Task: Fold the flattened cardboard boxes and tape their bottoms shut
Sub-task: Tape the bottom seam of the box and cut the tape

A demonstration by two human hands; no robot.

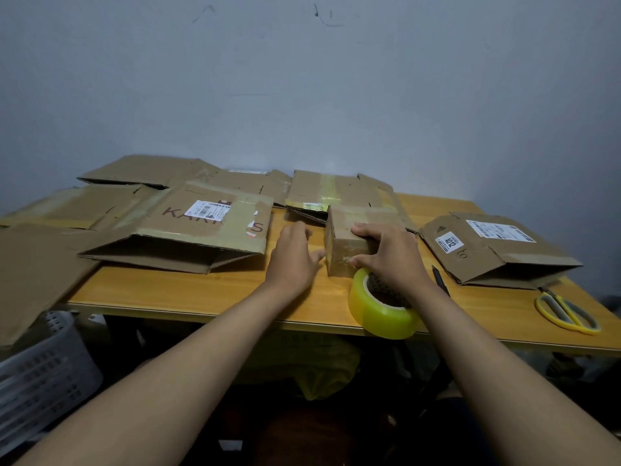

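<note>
Firmly, right hand (391, 255) grips small box (342, 250), left hand (292, 260) relaxed

— Supporting surface? Wooden table (188, 290).
— Left of the hands: flattened cardboard boxes (188, 227). Between them: small folded box (346, 253). Right: tape roll (379, 314), labelled flat box (487, 250), yellow scissors (568, 314).

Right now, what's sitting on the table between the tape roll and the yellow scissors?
In the head view, a dark pen lies on the table between the tape roll and the scissors, partly hidden by the right forearm. The rest is bare wood.
</note>
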